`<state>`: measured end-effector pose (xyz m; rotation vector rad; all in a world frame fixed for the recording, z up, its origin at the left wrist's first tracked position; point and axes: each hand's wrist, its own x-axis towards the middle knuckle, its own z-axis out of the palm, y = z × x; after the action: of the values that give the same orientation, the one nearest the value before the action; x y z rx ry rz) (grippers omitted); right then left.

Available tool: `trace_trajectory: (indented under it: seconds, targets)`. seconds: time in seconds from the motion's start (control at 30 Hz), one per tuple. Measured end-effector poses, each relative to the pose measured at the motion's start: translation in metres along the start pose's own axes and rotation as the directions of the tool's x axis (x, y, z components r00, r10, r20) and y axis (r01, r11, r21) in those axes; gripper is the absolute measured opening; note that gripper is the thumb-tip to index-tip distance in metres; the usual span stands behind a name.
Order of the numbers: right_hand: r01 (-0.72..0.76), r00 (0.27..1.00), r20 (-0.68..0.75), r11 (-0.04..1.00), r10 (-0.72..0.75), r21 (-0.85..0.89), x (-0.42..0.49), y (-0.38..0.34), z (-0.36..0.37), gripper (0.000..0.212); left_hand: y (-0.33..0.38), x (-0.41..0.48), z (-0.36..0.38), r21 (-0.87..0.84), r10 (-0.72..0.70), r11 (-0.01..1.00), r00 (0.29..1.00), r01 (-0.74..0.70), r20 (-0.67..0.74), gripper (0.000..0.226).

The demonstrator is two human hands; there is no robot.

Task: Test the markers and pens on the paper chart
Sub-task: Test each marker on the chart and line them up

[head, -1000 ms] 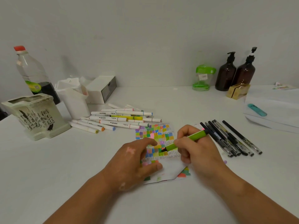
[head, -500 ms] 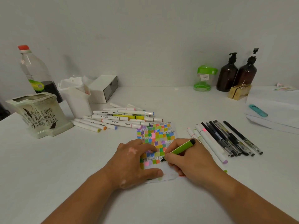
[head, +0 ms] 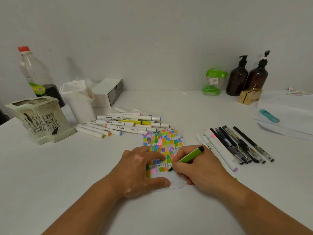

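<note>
A small paper chart (head: 163,141) covered with coloured squares and scribbled lines lies on the white table (head: 84,175). My left hand (head: 138,172) presses flat on its left and lower part, fingers spread. My right hand (head: 198,170) grips a green marker (head: 191,156) like a pen, its dark tip touching the chart near the lower rows. A pile of white markers (head: 128,123) lies beyond the chart on the left. White markers and several black pens (head: 237,145) lie in a row on the right.
A ceramic pot (head: 40,119), a white holder (head: 79,100), a white box (head: 108,92) and a plastic bottle (head: 33,72) stand at the left. A green container (head: 213,82), two brown pump bottles (head: 247,75), a gold box (head: 249,97) and white paper with a teal highlighter (head: 269,116) are at the right.
My right hand came down and toward me with the green marker, bringing its tip onto the lower rows of the chart. My left hand stayed pressed on the paper.
</note>
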<state>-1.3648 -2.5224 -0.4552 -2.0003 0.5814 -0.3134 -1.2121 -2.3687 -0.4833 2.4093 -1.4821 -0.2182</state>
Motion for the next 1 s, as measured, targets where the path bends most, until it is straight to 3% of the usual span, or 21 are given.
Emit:
trace_trajectory:
  seconds: [0.8, 0.9, 1.0]
  targets:
    - [0.0, 0.997, -0.074, 0.993, -0.009, -0.122, 0.003, 0.001, 0.002, 0.01, 0.01, -0.005, -0.009, -0.029, -0.022, 0.999, 0.999, 0.023, 0.025, 0.079]
    - [0.003, 0.991, -0.135, 0.997, 0.008, 0.078, 0.003, 0.0, 0.0, 0.014, 0.014, -0.007, -0.012, -0.124, -0.041, 0.992, 0.998, 0.034, -0.051, 0.059]
    - [0.045, 0.981, -0.193, 0.943, 0.021, 0.331, 0.005, 0.001, -0.006, 0.024, 0.013, -0.008, -0.018, -0.401, -0.089, 0.916, 0.973, -0.004, -0.213, 0.029]
